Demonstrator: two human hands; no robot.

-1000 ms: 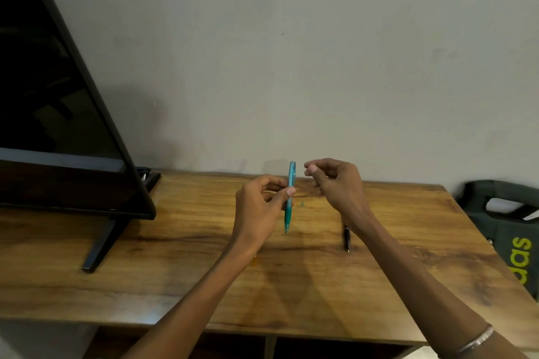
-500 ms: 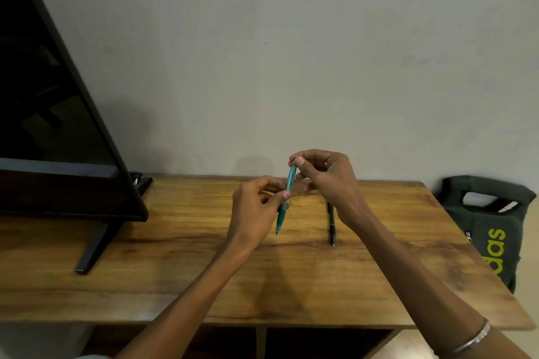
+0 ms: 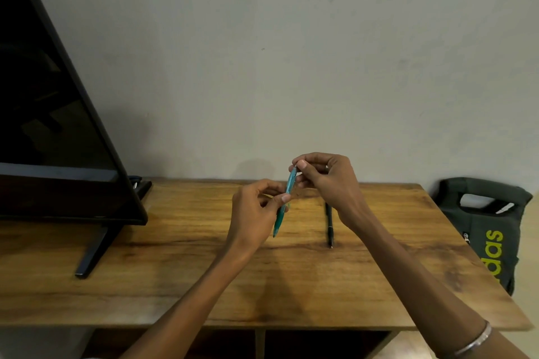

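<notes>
The top end of the teal pen (image 3: 290,183) is covered by the fingertips of my right grip (image 3: 329,181), so I cannot make out what that end looks like. A stretch of its barrel is hidden behind the thumb of my left grip (image 3: 253,210). The far end of a black pen (image 3: 330,227) disappears behind my right wrist. A dark screen (image 3: 43,96) is cut off by the left edge of the view. On the right, a dark bag (image 3: 490,230) with yellow-green letters is partly hidden by the worktop's corner.

Both grips are bare hands raised above the wooden worktop (image 3: 175,256). The left pinches the teal pen at mid-barrel between thumb and curled fingers, and the right pinches its upper end. The pen stands nearly upright, leaning right at the top, its tip pointing down below the left thumb. The black pen lies flat on the worktop, just to its right.
</notes>
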